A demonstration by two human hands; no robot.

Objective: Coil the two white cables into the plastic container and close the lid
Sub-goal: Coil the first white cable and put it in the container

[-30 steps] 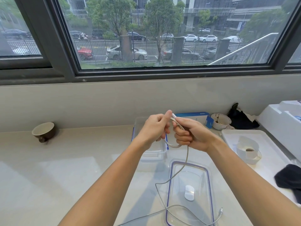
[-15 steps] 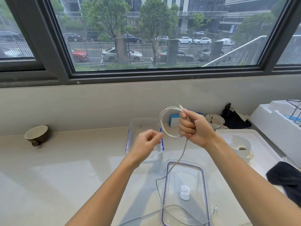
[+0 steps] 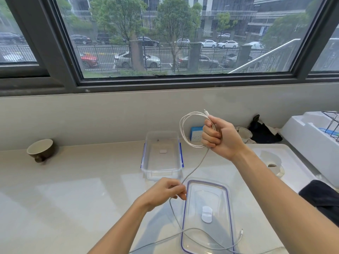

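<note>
My right hand [image 3: 219,138] is raised above the counter, fist shut on a small coil of white cable [image 3: 185,131], one plug sticking up past the thumb. From the coil the cable runs down to my left hand [image 3: 165,193], which pinches it just left of the lid. Loose cable [image 3: 207,235] trails on over the clear lid [image 3: 227,195], which lies flat with a blue seal, and ends in a plug near the lid's right edge. Whether this is one cable or two I cannot tell. The clear plastic container [image 3: 161,171] stands open behind the lid with no cable inside.
A brown cup [image 3: 40,149] lies tilted at the far left by the wall. A small blue box [image 3: 195,133] and a dark cloth sit behind my right hand. A white tray [image 3: 297,167], white foam packaging [image 3: 308,142] and a black cloth [image 3: 322,197] fill the right side.
My left hand has left my right hand and slid down along the cable to the lid's near corner. My right hand now holds a formed loop, lifted slightly higher.
</note>
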